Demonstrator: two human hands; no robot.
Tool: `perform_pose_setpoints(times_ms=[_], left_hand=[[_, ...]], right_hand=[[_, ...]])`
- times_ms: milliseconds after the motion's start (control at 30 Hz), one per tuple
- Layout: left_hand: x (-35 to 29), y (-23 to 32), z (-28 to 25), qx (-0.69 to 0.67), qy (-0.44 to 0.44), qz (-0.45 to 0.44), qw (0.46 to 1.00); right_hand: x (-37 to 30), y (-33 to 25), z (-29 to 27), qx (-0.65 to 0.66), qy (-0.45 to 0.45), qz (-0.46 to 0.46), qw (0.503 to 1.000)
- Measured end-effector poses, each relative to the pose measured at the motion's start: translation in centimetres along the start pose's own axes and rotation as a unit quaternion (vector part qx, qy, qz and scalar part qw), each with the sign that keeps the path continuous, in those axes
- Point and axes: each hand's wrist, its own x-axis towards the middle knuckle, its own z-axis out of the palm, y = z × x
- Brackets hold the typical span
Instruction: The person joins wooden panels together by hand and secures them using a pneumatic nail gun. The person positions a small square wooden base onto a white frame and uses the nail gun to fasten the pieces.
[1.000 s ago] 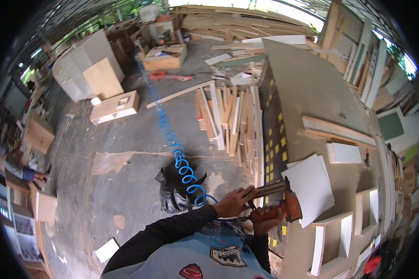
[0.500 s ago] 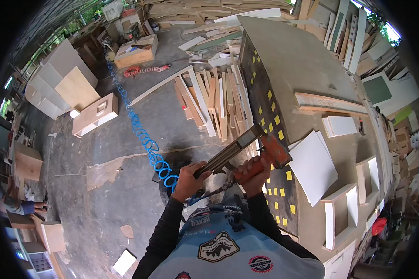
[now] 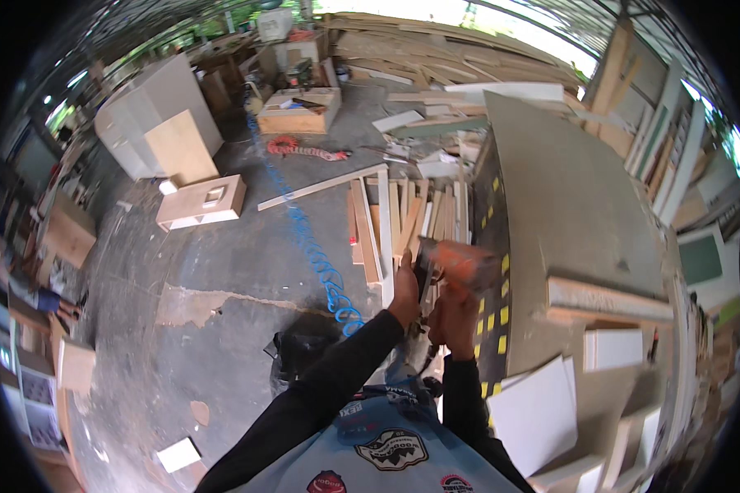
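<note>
Orange nail gun [image 3: 460, 264], gripped by both hands, beside workbench edge [image 3: 487, 246].

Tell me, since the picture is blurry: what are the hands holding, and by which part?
Both hands, left hand and right hand, grip an orange nail gun from below; exact part is blurred.

The nail gun [image 3: 456, 267] in my fingers has an orange body, blurred here, with a dark grip below it. I hold it up in front of my chest, body lying roughly level, its nose turned toward the upright grey board [image 3: 567, 214] and just beside that board's dark edge with yellow squares.
</note>
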Motion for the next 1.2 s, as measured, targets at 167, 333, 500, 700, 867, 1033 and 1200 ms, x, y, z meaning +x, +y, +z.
perform_pose_setpoints(times_ms=[167,333,500,700,867,1033,1200], left_hand=[[6.5,-0.8,-4.2,-0.164,-0.250,0.094,0.950],[8.7,-0.7,-11.0,-0.118,-0.226,0.240,0.937],[9.0,3.1,-11.3,-0.164,-0.064,0.191,0.966],[9.4,14.4,-13.2,0.008,0.137,0.248,0.959],[11.1,25.0,-12.9,0.252,0.268,0.339,0.866],[16.1,34.9,-11.2,0.417,0.262,0.379,0.784],[23.0,42.0,-9.2,0.650,0.106,0.423,0.623]], right_hand=[[4.1,-4.0,1.0,-0.355,-0.134,-0.322,0.867],[7.7,-3.3,2.9,-0.321,-0.218,-0.302,0.871],[13.0,-4.5,4.6,-0.249,-0.311,-0.250,0.882],[18.5,-3.3,13.8,-0.302,-0.345,-0.374,0.806],[22.7,-3.7,21.3,-0.186,-0.308,-0.332,0.872],[28.4,-3.2,31.5,0.183,-0.129,-0.224,0.949],[34.3,-3.6,37.2,0.430,-0.028,0.008,0.902]])
